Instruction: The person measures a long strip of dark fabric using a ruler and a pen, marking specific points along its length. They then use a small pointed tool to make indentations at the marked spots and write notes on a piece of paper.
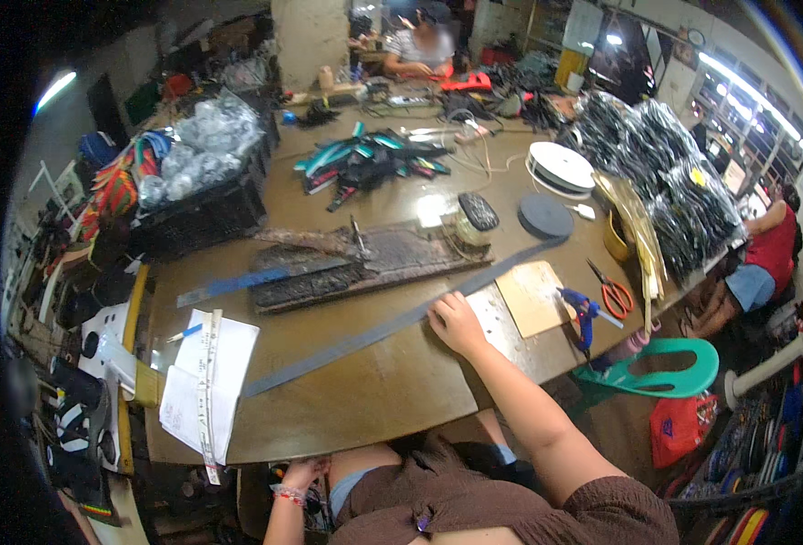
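A long grey webbing strap runs slantwise over the brown table, unwound from a grey roll at the back right. My right hand is on the strap near its middle, fingers bent over its near edge. Below the table's front edge, beside my thigh, is my left hand; its fingers are partly hidden and what they hold, if anything, cannot be made out. Beyond the strap lies a dark, worn board with a long-handled cutting blade on it. A white ruler lies on a paper notebook at the left.
Right of my hand are a tan board, a blue glue gun and orange-handled scissors. Farther back sit a white spool, teal and black straps and bagged black goods. A black crate stands left. Co-workers sit beyond.
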Available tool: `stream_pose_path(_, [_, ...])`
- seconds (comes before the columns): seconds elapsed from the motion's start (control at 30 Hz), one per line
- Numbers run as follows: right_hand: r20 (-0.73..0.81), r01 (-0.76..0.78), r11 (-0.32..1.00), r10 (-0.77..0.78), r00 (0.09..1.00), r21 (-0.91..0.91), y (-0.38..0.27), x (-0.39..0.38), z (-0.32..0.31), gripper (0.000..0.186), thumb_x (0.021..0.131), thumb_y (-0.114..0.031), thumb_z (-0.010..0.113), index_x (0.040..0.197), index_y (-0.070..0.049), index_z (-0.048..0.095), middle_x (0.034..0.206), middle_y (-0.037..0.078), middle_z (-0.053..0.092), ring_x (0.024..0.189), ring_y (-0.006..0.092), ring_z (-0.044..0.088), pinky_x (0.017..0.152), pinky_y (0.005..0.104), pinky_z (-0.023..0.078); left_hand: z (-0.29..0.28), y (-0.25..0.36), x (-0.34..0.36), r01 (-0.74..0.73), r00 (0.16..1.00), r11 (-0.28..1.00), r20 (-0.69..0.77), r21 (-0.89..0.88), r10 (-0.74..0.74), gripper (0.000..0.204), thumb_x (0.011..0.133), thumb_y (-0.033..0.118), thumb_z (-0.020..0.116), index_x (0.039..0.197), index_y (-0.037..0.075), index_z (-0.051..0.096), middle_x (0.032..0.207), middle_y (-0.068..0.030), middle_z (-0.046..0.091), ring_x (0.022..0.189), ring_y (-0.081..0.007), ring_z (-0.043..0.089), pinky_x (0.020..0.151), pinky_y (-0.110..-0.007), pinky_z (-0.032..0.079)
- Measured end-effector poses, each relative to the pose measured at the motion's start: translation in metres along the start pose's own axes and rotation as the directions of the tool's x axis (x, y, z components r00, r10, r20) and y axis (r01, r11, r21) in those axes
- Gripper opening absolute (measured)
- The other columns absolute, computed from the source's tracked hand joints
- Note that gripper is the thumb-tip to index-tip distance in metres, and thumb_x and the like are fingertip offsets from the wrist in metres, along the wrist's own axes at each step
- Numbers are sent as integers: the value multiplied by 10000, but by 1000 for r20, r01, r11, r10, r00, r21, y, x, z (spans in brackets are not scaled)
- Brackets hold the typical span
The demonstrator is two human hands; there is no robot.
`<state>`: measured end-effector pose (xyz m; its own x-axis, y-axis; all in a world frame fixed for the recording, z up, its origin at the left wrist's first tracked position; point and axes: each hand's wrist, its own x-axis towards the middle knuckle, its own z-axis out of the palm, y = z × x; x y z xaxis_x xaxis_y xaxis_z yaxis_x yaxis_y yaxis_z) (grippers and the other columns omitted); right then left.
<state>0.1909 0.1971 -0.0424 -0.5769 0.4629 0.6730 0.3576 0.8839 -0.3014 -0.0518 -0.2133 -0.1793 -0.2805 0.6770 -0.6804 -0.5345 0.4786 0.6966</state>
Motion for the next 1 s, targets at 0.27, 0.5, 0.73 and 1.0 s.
stream_pose_path(0.27, [17, -27, 994, 26, 1000, 108, -22, 0, -11, 127, 853, -107, 662, 948, -42, 608, 889, 127, 599, 881, 329, 554, 767, 429, 478, -20, -56, 58, -311, 947, 560, -302, -768, 111, 258, 990, 230, 504, 1211, 123, 582, 1234, -77, 611, 1159, -233, 552, 942, -400, 507])
stream_pose_path(0.5, [205, 274, 891, -363, 909, 361, -118, -57, -44, 178, 829, -108, 708, 964, -25, 629, 792, 107, 583, 760, 277, 586, 695, 392, 496, 1, -58, 43, -431, 896, 598, -243, -676, 371, 362, 1022, 245, 433, 1357, 128, 504, 1414, -46, 515, 1303, -232, 469, 1097, -413, 381])
stream_pose_path(0.73, [303, 154, 916, -275, 912, 370, -136, -133, -78, 131, 758, -50, 737, 854, -49, 649, 794, 71, 638, 732, 245, 610, 662, 356, 498, -12, -74, 17, -342, 903, 746, -420, -571, 92, 414, 858, -71, 529, 1226, 119, 545, 1181, -49, 609, 1080, -206, 581, 878, -351, 478])
stream_pose_path(1.0, [250, -681, 722, 642, 724, 119, -122, -188, -84, 182, 903, -139, 629, 989, -5, 541, 941, 140, 544, 920, 301, 552, 829, 414, 441, -3, -53, -13, -596, 542, 775, -818, -210, 195, 413, 869, -73, 511, 1261, 51, 463, 1165, -95, 532, 1073, -205, 527, 925, -323, 430])
